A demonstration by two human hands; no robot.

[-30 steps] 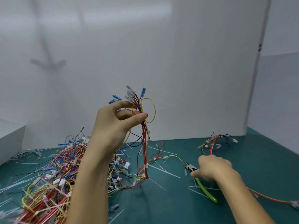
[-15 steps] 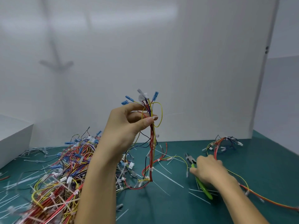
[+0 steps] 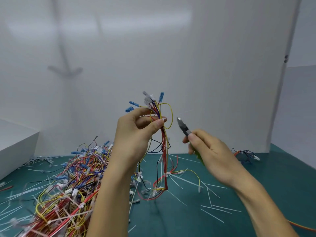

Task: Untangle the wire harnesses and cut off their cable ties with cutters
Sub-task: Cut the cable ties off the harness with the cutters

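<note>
My left hand (image 3: pixel 136 132) pinches a wire harness (image 3: pixel 164 151) near its top, where blue and white terminals fan out. The red, yellow and black wires hang down to the green mat, with white cable ties (image 3: pixel 166 173) around them lower down. My right hand (image 3: pixel 210 151) grips green-handled cutters (image 3: pixel 183 128), raised off the mat. The metal jaws point up and left, a short gap from the held bundle and its yellow loop.
A big tangled pile of harnesses (image 3: pixel 68 185) covers the mat at lower left. Cut white tie scraps (image 3: pixel 212 209) litter the green mat (image 3: pixel 273 194). Another harness (image 3: pixel 246 153) lies at the right by the white wall. A white box (image 3: pixel 15 147) stands at the left.
My right hand has lifted the cutters off the mat and brought them up beside the held harness. My left hand has kept its pinch on the bundle.
</note>
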